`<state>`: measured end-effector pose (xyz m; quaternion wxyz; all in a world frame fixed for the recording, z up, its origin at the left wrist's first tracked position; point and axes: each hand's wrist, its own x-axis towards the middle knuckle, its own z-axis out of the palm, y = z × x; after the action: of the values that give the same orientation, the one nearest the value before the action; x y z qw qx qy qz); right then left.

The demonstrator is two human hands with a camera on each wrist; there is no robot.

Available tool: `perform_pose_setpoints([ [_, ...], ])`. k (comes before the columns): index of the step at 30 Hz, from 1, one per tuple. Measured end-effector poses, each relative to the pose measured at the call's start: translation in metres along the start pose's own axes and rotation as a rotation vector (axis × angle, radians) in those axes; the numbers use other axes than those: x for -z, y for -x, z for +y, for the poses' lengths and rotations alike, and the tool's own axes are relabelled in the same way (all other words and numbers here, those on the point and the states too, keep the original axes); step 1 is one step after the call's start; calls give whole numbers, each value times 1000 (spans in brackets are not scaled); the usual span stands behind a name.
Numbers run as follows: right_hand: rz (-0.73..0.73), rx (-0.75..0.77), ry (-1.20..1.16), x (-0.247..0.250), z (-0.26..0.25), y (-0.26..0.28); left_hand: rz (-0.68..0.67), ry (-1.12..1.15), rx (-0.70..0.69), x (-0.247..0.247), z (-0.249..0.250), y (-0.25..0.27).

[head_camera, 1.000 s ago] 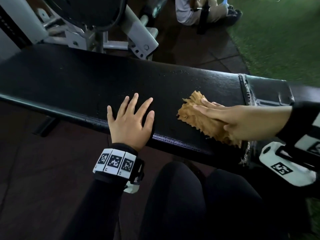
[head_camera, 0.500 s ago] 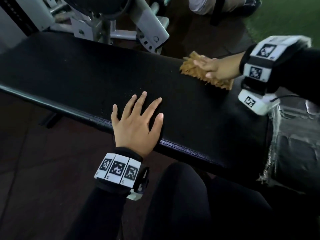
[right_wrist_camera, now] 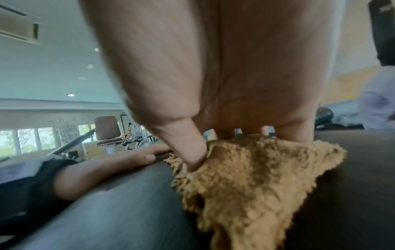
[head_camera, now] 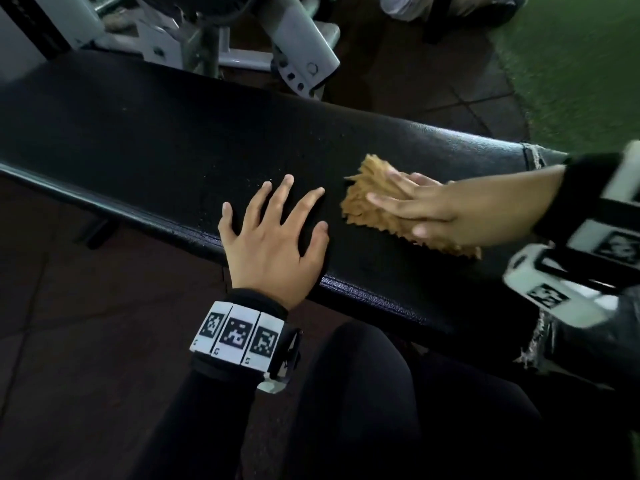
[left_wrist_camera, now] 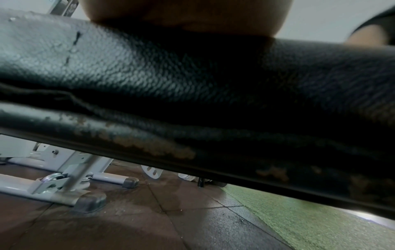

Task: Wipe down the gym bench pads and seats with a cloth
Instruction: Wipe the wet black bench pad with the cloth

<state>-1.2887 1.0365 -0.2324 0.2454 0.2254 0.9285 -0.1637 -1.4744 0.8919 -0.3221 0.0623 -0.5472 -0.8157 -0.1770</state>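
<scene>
A long black padded bench (head_camera: 145, 133) runs across the head view, with small specks on its grained top. My right hand (head_camera: 412, 206) lies flat on a tan shaggy cloth (head_camera: 367, 202) and presses it onto the pad at centre right, fingers straight. In the right wrist view the thumb and fingers bear down on the cloth (right_wrist_camera: 245, 182). To the cloth's left, my left hand (head_camera: 273, 233) rests flat on the pad's near edge with fingers spread. The left wrist view shows the pad's worn side (left_wrist_camera: 192, 94).
A grey and white machine frame (head_camera: 298, 46) stands just behind the bench. A person sits on the floor at the top right (head_camera: 443, 8), beside green turf (head_camera: 581, 64). The pad's right end has a torn seam (head_camera: 533, 157). My dark-clad knees (head_camera: 363, 410) are against the near side.
My right hand has slid the cloth from the pad's far edge back toward the near side and the left, close to my left hand. The left hand stayed put.
</scene>
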Motion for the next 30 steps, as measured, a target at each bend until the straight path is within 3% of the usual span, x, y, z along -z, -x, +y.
perform_pose_setpoints([
  [2, -77, -49, 11, 13, -2, -25, 0, -6, 6, 0, 0, 0],
  [6, -45, -94, -19, 44, 20, -54, 9, 16, 23, 0, 0, 1],
  [11, 67, -267, -135, 44, 62, -32, 12, 22, 16, 0, -1, 2],
  [14, 55, -358, -152, 31, 82, -10, -5, 17, 10, 0, -1, 1],
  [21, -67, -336, -39, 6, 57, -4, -114, 26, -39, 8, -16, -9],
  [26, -47, -348, -83, 37, 59, -34, -274, -39, 176, 25, -69, -42],
  [30, 20, -481, -101, 47, 72, -41, -306, -95, 286, 33, -95, -55],
])
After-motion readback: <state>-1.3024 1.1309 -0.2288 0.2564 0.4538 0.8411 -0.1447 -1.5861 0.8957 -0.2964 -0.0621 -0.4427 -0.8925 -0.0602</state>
